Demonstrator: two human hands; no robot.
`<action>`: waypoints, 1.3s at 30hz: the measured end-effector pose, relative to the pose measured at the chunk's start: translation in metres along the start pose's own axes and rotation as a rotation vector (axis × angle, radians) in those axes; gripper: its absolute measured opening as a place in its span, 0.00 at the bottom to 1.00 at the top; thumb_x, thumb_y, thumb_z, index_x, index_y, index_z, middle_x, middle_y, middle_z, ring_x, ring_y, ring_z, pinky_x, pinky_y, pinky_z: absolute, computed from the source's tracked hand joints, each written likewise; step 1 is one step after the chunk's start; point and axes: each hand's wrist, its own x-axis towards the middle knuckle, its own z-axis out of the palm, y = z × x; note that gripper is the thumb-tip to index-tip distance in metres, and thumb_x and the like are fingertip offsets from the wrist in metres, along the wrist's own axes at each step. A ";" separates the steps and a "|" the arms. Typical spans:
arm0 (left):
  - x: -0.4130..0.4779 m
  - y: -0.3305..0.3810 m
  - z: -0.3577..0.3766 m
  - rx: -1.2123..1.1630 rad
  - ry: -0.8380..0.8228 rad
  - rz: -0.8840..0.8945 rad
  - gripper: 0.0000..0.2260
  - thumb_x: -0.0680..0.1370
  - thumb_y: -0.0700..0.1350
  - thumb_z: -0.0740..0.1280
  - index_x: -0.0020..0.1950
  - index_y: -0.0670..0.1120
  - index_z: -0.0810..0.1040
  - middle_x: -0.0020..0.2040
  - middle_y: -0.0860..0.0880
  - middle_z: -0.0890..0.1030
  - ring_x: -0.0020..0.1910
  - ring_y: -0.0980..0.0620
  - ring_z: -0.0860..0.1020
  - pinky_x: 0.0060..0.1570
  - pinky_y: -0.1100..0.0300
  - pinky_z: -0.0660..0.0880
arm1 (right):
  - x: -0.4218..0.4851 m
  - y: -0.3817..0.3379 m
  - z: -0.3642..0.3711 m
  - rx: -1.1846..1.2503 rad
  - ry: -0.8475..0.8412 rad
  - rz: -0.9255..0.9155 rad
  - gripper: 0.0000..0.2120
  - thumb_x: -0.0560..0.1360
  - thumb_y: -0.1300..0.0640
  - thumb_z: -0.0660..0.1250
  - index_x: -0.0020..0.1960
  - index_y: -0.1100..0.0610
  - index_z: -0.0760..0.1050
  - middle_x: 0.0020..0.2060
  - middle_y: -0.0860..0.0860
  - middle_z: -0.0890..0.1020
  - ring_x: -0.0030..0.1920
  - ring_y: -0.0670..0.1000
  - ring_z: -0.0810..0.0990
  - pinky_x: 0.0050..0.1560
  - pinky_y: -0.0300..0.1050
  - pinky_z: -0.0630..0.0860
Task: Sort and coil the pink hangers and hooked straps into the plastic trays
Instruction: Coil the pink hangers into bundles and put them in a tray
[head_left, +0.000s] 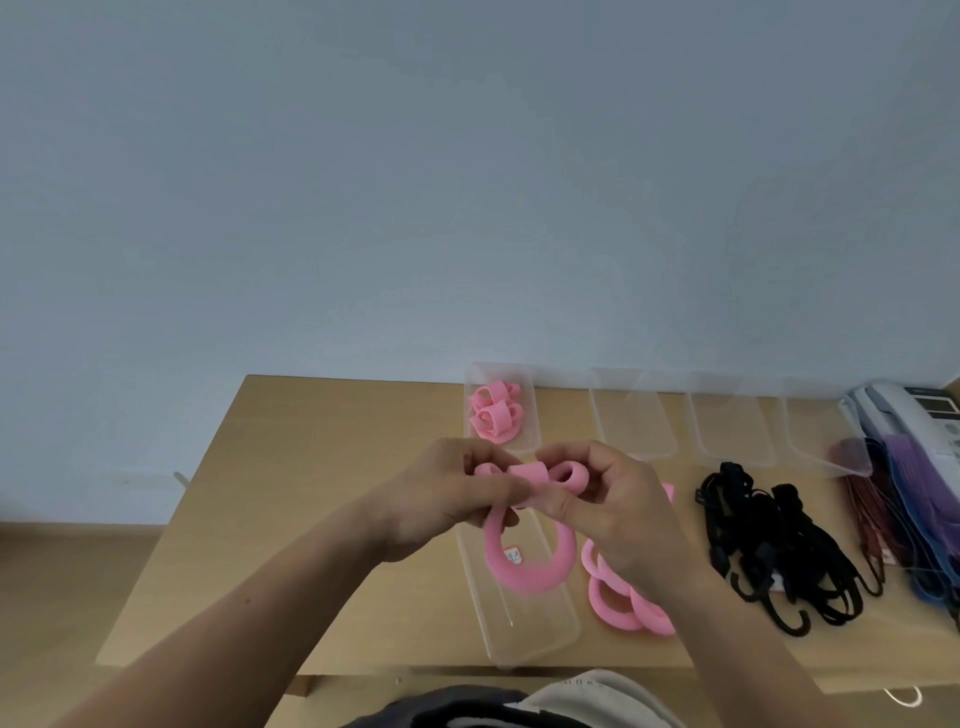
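Pale blue-grey wall; light wooden table (311, 467).

Head view: left hand (447, 499) and right hand (613, 512) both pinch the top of a pink hanger (524, 571), with the fingers curled round its soft, rolled band. The hanger's broad loop hangs below the fingers, long axis roughly vertical, over a clear plastic tray (530, 626) near the front edge. Coiled pink hangers (496, 415) sit in the back-edge tray (525, 384). Black hooked straps (779, 545) lie to the right.

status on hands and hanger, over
Both busy: left hand and right hand grip the pink looped hanger. Held above the near clear plastic tray. Nothing blocking.
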 end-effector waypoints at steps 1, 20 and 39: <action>0.000 0.000 0.000 -0.017 -0.003 -0.016 0.19 0.69 0.51 0.72 0.54 0.39 0.81 0.46 0.41 0.84 0.43 0.46 0.83 0.45 0.58 0.79 | -0.001 0.001 0.001 -0.002 -0.007 -0.007 0.21 0.60 0.50 0.79 0.51 0.53 0.82 0.44 0.53 0.84 0.48 0.57 0.83 0.52 0.52 0.82; 0.002 -0.001 0.006 0.060 0.091 0.215 0.13 0.68 0.37 0.72 0.50 0.49 0.79 0.47 0.48 0.82 0.43 0.53 0.79 0.41 0.59 0.77 | 0.005 0.008 0.000 0.030 -0.034 0.024 0.16 0.69 0.44 0.69 0.49 0.55 0.82 0.38 0.53 0.83 0.36 0.54 0.77 0.37 0.44 0.76; 0.003 -0.013 0.010 -0.030 0.166 0.206 0.15 0.71 0.39 0.69 0.58 0.44 0.79 0.54 0.41 0.82 0.50 0.44 0.81 0.50 0.52 0.77 | 0.003 0.003 0.003 0.138 0.153 -0.043 0.24 0.57 0.45 0.77 0.48 0.58 0.80 0.32 0.53 0.78 0.27 0.49 0.70 0.28 0.39 0.71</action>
